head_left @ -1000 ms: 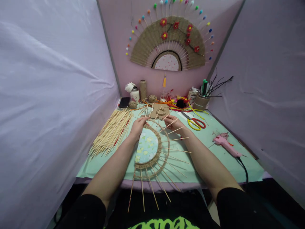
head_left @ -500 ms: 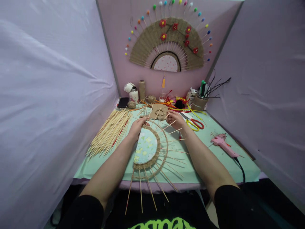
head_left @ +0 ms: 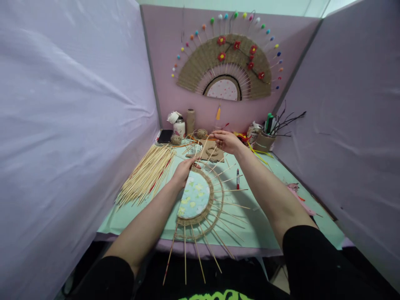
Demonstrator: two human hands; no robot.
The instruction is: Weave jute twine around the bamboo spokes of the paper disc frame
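A half-round fan frame (head_left: pixel 211 196) lies tilted over the table's near side, its centre covered in light blue floral cloth. Twine is woven around that centre, and an outer twine ring crosses the thin sticks that fan outward. My left hand (head_left: pixel 185 171) is closed around the frame's far corner, thumb and fingers by the first sticks. Above that corner, my right hand (head_left: pixel 228 142) has its fingertips pinched beside the tip of an upper stick. Whatever lies between those fingertips is too fine to make out.
Loose sticks (head_left: pixel 146 175) lie in a pile at left. Cardboard (head_left: pixel 203 155) with a twine coil is behind the frame. A red pen (head_left: pixel 238 179) lies right of it; a pink glue gun (head_left: pixel 301 200) is partly behind my right forearm. A finished fan (head_left: pixel 200 62) hangs on the back wall.
My right hand has risen and moved away from me, toward the upper stick tips. My left hand keeps its hold on the frame. The view has tilted slightly upward.
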